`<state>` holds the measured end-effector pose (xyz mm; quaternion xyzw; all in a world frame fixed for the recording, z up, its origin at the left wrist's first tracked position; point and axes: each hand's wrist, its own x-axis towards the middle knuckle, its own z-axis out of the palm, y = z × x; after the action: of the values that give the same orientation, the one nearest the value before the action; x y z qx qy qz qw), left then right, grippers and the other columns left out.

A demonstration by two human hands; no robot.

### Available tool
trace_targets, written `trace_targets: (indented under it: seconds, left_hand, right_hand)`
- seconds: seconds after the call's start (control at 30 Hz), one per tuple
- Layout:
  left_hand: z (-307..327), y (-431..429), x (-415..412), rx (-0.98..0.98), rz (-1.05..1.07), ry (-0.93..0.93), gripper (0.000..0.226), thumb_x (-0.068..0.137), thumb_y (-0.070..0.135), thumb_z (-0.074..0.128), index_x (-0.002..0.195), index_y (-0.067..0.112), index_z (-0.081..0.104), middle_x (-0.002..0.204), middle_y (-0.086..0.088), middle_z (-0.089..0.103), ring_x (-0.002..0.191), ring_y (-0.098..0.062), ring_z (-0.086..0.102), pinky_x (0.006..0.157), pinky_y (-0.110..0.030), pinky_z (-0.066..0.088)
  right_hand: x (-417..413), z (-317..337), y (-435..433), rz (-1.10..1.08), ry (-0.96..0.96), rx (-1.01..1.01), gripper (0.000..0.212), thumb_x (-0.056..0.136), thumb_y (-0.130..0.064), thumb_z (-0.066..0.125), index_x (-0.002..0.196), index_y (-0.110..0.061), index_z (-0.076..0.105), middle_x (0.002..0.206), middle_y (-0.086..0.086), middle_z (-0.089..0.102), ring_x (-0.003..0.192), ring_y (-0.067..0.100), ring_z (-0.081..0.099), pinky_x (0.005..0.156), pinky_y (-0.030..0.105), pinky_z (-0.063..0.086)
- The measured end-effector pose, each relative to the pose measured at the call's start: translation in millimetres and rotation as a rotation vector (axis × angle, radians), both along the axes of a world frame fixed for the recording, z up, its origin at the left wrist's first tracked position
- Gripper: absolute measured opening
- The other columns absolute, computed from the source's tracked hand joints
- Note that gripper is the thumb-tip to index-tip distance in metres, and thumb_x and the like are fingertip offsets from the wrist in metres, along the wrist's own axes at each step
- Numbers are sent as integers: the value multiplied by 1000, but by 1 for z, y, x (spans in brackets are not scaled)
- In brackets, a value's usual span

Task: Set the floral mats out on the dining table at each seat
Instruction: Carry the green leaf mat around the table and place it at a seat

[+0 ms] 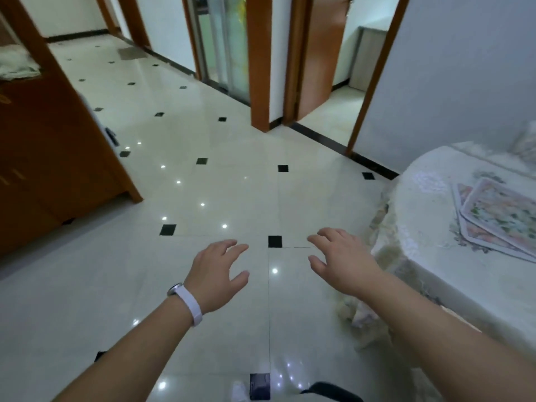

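A small stack of floral mats (499, 216), pale with pink borders, lies on the dining table (429, 204) at the right edge of the view. The table wears a white lace cloth that hangs to the floor. My left hand (217, 271), with a white band on its wrist, hovers over the tiled floor, fingers apart and holding nothing. To its right, my right hand (342, 259) is also spread and holds nothing, a short way left of the table's edge. Both hands are well short of the mats.
Glossy white floor tiles with small black squares (203, 198) spread ahead. A brown wooden cabinet (52, 158) stands at the left. Doorways with wooden frames (261, 68) open at the back, and a white wall (449, 82) rises behind the table.
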<state>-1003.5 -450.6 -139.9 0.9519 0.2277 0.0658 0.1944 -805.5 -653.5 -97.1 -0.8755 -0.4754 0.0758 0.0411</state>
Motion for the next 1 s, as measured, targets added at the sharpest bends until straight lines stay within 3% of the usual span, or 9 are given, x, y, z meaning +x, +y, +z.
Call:
trace_targets:
  seconds: [0.43,0.77,1.0]
  left_hand:
    - [-2,81,133,127,-316,-11,60,79,58,42,128,26,58,138,-5,54,127,-28,47,108,-48,31]
    - [-2,116,299,179,-370,33,54,80,54,46,124,27,61,133,-4,57,123,-27,51,103,-48,36]
    - [22,116,425,207,-442,-83,42,80,45,51,113,25,68,122,-3,64,112,-25,59,96,-44,41]
  right_hand:
    - [66,0,31,-283,17,-26,49,97,-46,44,141,-26,46,148,2,44,137,25,38,106,41,38]
    - [221,-26,58,-403,94,45,52,94,-49,38,140,-28,48,148,0,45,135,25,40,107,41,35]
    - [319,-18,49,-418,67,46,47,95,-43,40,137,-24,52,147,3,47,134,26,42,106,44,35]
